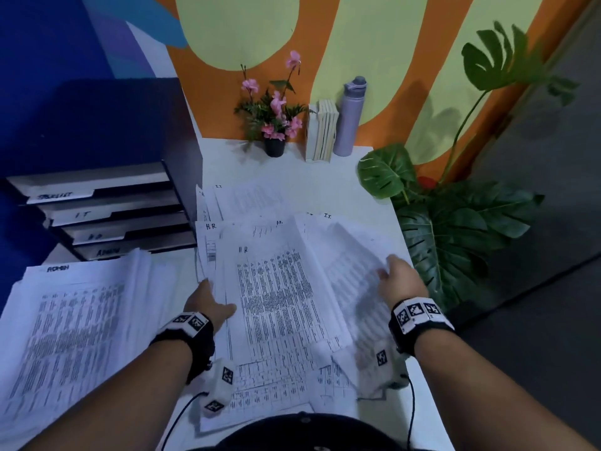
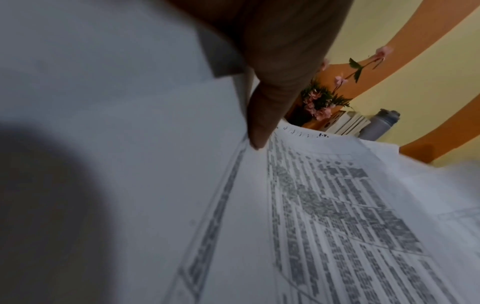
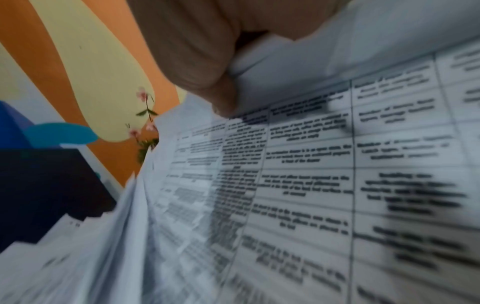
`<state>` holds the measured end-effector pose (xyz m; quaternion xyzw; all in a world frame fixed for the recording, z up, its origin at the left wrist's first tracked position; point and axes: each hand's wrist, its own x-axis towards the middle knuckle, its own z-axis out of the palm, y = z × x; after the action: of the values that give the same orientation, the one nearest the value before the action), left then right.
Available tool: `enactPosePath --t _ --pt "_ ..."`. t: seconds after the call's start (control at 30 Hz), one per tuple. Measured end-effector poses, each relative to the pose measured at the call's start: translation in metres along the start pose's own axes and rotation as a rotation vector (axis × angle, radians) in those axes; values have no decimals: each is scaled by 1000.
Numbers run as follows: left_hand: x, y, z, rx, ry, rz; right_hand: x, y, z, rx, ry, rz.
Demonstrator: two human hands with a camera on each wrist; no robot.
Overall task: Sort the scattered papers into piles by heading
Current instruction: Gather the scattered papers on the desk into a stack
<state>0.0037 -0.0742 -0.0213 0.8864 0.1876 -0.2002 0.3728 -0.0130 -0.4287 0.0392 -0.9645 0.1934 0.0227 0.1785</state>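
Observation:
Printed sheets lie scattered and overlapping on the white table (image 1: 325,170). On top in the middle is one headed "HR" (image 1: 276,288); others headed "IT" (image 1: 247,196) lie further back. A thick pile headed "ADMIN" (image 1: 74,320) sits at the left. My left hand (image 1: 208,301) pinches the left edge of the HR sheet (image 2: 337,205), thumb (image 2: 262,115) on top. My right hand (image 1: 398,281) pinches a sheet printed with a table (image 1: 351,271) and holds it lifted and blurred at the right. The right wrist view shows the thumb (image 3: 221,96) pressed on this sheet (image 3: 311,164).
A dark stack of file trays (image 1: 97,216) with tabs reading IT, HR and ADMIN stands at the left. Against the back wall are a flower pot (image 1: 274,146), upright books (image 1: 322,131) and a lilac bottle (image 1: 349,118). A large-leafed plant (image 1: 455,229) borders the table's right edge.

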Motion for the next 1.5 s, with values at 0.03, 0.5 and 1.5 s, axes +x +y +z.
enactPosePath --t 0.03,0.5,1.5 --pt "-1 0 -3 1 8 -14 1 -2 -6 22 95 14" --pt "0 -32 -9 -113 -256 -201 -9 -64 -16 762 346 -12" --pt "-33 -10 -7 -435 -140 147 -39 -55 50 595 -235 61"
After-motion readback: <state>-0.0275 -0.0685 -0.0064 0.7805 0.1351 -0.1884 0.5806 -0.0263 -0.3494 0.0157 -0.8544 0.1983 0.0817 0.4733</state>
